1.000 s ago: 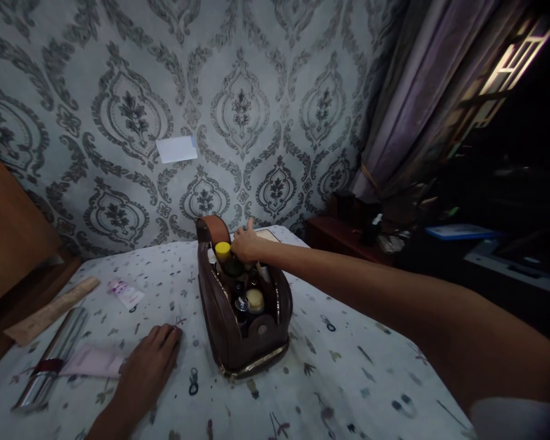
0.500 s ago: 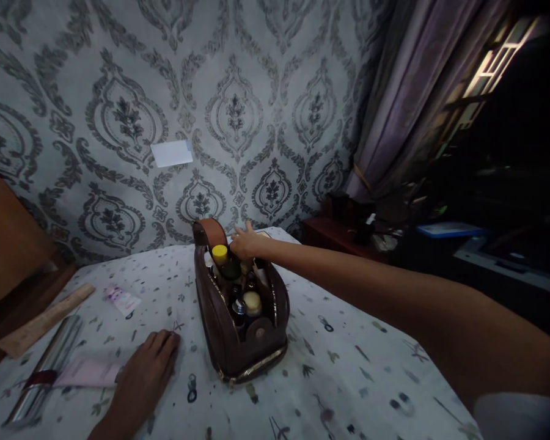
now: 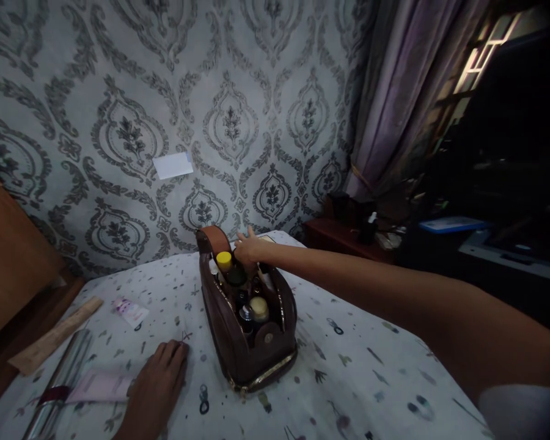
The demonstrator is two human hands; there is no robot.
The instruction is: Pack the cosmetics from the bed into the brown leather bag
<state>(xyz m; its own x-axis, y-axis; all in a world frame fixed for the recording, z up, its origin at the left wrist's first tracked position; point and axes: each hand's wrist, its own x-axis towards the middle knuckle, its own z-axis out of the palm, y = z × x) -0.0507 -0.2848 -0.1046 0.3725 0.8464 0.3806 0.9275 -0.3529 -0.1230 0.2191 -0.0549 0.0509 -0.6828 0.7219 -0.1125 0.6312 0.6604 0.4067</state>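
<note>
A dark brown bag point(image 3: 224, 342) stands unzipped, holding several cosmetics, among them a yellow-capped bottle point(image 3: 223, 261) and a round jar with a pale lid point(image 3: 259, 309). My right hand point(image 3: 252, 247) reaches over the bag's far end; some of its fingers point up, others dip behind the contents, and what they touch is hidden. Left of the bag, my left hand point(image 3: 160, 379) rests palm down on the patterned cloth point(image 3: 165, 305), its fingers lying flat. Beside its wrist lies a pink tube point(image 3: 101, 386), partly over a silver cylinder with a red band point(image 3: 66, 366).
A small white-and-purple tube point(image 3: 131, 311) and a long beige packet point(image 3: 57, 335) lie at the left. An orange-brown box point(image 3: 13, 263) stands at the left edge. Behind is a patterned wall; dark furniture with a blue item point(image 3: 453, 225) is at the right.
The whole view has shifted slightly, moving the bag and table items a little down and right in the picture. My right hand remains at the bag's far end, its fingers slightly lower into it.
</note>
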